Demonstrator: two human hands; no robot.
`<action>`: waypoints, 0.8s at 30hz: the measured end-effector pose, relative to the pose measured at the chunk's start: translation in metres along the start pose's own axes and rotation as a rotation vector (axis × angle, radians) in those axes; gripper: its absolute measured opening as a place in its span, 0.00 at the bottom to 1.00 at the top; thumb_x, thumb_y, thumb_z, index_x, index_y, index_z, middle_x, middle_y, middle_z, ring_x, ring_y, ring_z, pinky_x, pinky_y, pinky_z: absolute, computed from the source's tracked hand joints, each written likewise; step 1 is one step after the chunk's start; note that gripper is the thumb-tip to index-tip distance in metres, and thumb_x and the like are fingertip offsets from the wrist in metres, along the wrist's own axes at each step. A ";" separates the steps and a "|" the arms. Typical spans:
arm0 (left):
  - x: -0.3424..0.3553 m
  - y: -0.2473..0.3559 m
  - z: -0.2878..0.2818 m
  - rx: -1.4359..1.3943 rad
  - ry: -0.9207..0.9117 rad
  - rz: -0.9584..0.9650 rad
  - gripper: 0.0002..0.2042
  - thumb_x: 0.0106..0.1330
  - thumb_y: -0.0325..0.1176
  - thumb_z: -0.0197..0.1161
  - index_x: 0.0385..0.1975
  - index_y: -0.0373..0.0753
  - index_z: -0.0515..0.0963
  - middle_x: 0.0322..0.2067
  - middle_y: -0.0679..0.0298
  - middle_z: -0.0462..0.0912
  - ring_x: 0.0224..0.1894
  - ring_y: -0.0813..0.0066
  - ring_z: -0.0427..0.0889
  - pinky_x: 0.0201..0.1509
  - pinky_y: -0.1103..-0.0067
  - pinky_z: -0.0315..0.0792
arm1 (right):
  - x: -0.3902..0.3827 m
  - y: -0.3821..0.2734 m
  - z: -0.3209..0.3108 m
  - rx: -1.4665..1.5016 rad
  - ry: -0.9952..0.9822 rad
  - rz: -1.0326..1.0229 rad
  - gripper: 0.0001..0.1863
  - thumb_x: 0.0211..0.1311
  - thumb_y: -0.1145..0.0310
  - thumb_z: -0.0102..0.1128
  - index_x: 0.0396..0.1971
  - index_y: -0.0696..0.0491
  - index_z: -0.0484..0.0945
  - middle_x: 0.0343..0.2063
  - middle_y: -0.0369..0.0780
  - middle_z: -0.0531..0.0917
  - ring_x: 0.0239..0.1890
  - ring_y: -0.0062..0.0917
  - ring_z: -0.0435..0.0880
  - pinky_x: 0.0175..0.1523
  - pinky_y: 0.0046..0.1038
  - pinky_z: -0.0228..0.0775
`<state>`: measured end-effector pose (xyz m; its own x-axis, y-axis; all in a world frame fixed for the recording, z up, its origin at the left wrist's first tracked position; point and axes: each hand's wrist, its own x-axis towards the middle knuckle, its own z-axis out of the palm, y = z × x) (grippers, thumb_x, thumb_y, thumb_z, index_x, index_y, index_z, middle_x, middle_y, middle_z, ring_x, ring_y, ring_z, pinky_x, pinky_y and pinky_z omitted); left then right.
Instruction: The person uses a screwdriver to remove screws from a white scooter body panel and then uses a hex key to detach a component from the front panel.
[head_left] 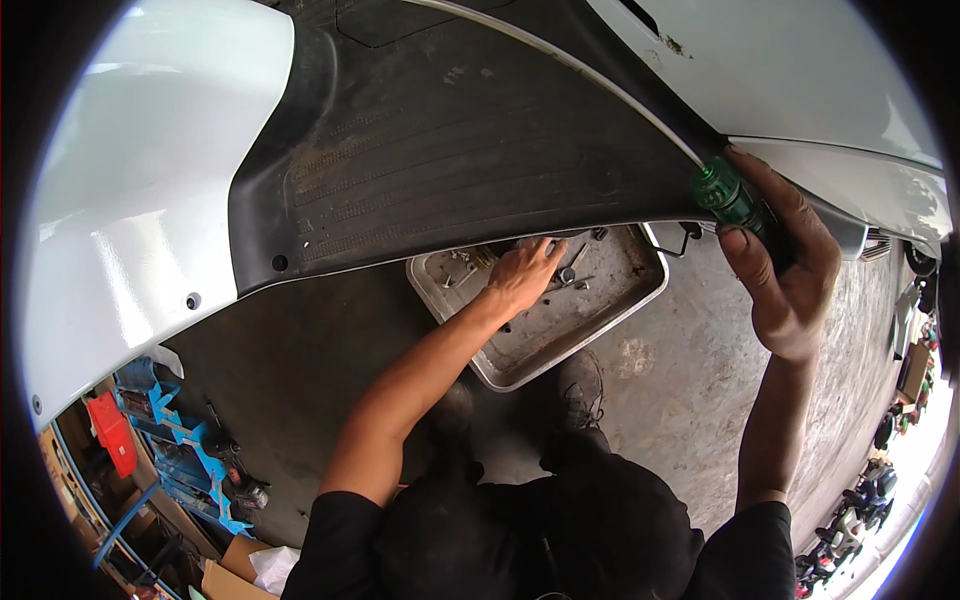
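Head view: the right hand (800,265) clasps a green-and-black screwdriver (730,200) at the black floor panel's (450,150) edge; probably light and stiff, best gripped by its handle. Left hand (522,275) over a metal tray (530,345), hold unclear.

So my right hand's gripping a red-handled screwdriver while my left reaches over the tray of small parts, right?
Not red: the head view shows a green-handled screwdriver in your right hand. Your left hand does reach over the tray.

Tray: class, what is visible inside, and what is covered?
Small loose parts lie in the tray. Whatever is beneath the left hand and black panel cannot be seen.
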<state>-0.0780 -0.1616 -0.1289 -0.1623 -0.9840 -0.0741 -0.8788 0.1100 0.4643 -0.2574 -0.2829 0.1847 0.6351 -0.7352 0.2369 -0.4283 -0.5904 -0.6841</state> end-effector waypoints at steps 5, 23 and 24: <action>0.042 -0.011 0.033 -0.017 0.151 -0.050 0.27 0.67 0.23 0.63 0.68 0.38 0.71 0.55 0.46 0.81 0.57 0.46 0.82 0.59 0.61 0.81 | 0.002 -0.002 -0.005 0.034 -0.040 -0.046 0.31 0.58 0.62 0.78 0.58 0.62 0.82 0.47 0.49 0.89 0.48 0.32 0.90 0.57 0.30 0.78; -0.202 0.013 -0.255 -2.232 1.057 -0.256 0.08 0.77 0.38 0.62 0.44 0.42 0.82 0.48 0.64 0.86 0.51 0.70 0.87 0.58 0.72 0.85 | -0.053 -0.044 0.071 0.283 -0.407 -0.183 0.28 0.47 0.74 0.80 0.53 0.53 0.86 0.32 0.45 0.88 0.30 0.34 0.90 0.35 0.31 0.82; -0.207 0.015 -0.262 -2.279 1.076 -0.212 0.07 0.76 0.37 0.63 0.44 0.43 0.81 0.50 0.65 0.86 0.53 0.70 0.86 0.60 0.72 0.85 | -0.050 -0.048 0.075 0.279 -0.419 -0.185 0.27 0.48 0.73 0.80 0.53 0.53 0.86 0.34 0.45 0.89 0.31 0.35 0.90 0.35 0.31 0.83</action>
<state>0.0601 0.0066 0.1241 0.5965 -0.7443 -0.3003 0.7965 0.5029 0.3357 -0.2208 -0.1929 0.1537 0.9103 -0.3977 0.1147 -0.1336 -0.5445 -0.8281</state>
